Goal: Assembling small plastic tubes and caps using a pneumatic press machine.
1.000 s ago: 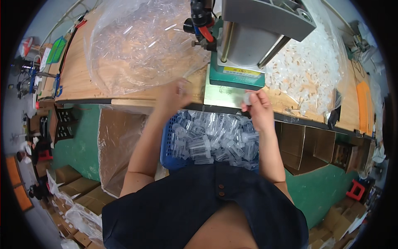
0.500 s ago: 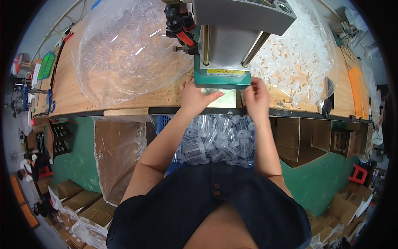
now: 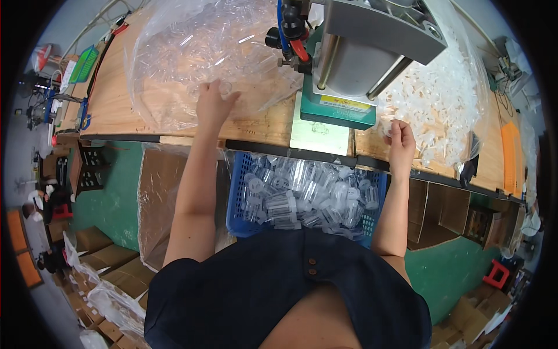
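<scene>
My left hand [image 3: 215, 107] is at the near edge of a heap of clear plastic tubes [image 3: 197, 52] on a plastic sheet. Its thumb and fingers are apart, around a clear round-ended tube [image 3: 225, 88], with no firm grip visible. To the right of the press, my right hand [image 3: 402, 141] pinches a small translucent white cap [image 3: 387, 128], beside a spread of similar white pieces [image 3: 442, 99]. Between my hands stands the press, with its metal cylinder [image 3: 354, 67] and green block [image 3: 340, 112] over a pale plate [image 3: 319, 136].
Below the table edge, a blue basket [image 3: 233, 212] holds many capped clear tubes [image 3: 308, 192]. Cardboard boxes [image 3: 444, 212] stand under the table on both sides. An orange strip [image 3: 510, 157] lies at the right end, and a green tray [image 3: 85, 64] is far left.
Both hands have moved away from the press: my left hand up and left to the tubes, my right hand rightward to the white pieces. The view has shifted, showing more of the basket.
</scene>
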A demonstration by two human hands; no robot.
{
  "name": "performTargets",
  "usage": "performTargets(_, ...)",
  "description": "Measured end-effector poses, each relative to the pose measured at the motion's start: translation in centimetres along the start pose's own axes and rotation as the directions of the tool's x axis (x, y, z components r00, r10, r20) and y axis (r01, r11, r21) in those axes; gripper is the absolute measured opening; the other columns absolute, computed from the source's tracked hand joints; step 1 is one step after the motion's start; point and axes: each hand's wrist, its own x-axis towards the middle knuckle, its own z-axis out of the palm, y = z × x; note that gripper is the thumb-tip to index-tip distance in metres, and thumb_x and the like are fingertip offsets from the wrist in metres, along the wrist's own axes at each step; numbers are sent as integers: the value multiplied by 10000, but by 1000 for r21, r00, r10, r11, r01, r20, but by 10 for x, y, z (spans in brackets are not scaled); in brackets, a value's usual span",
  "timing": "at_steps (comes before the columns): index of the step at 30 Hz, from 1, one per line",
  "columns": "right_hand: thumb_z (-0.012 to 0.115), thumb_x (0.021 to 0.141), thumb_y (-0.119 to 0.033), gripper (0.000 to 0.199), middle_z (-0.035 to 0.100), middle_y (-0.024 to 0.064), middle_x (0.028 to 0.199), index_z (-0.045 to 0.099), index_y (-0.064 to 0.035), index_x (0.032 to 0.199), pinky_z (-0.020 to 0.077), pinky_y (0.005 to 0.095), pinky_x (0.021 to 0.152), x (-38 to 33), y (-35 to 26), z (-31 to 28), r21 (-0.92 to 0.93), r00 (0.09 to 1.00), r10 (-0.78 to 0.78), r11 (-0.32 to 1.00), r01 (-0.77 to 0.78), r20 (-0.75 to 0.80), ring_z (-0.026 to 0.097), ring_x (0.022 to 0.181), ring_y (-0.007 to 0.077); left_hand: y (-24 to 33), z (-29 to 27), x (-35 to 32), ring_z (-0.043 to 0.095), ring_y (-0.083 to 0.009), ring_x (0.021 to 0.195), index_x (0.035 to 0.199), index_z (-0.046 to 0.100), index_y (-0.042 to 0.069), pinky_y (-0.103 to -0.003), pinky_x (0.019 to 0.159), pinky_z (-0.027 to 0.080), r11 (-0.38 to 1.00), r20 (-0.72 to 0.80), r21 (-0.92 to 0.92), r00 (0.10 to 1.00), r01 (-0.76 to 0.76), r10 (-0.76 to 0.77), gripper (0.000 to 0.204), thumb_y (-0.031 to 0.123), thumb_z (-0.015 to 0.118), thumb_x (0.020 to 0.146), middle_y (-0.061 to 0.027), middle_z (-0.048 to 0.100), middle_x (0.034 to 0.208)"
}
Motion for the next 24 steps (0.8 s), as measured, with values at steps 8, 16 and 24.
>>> performTargets(8,490,994,-238,219,622,78,965,580,-58,1079,506,293,656,-52,-43,38,731,916,-11,607,-313,401,598,770,156,106,-11,-92,627,-130,897,1141,584,20,-244,783,508,124,528,-846,779,519,337,351,14,683,805,-57,653,983)
performTargets(16,558,966,-185,184,536,-11,783,515,-59,1092,395,204,500,-59,-58,85,476,913,47,842,-254,405,474,599,45,144,8,-89,610,-259,1010,1171,607,102,-380,854,470,620,255,-748,759,-237,599,446,169,736,750,-96,647,1072)
performTargets(24,621,889,-285,275,613,148,978,609,-29,989,481,404,691,-15,-25,43,-597,948,-308,775,206,-73,612,814,306,131,58,-77,468,-297,1171,1154,609,156,-535,983,236,758,387,-652,850,-21,357,555,383,770,673,-99,577,1181)
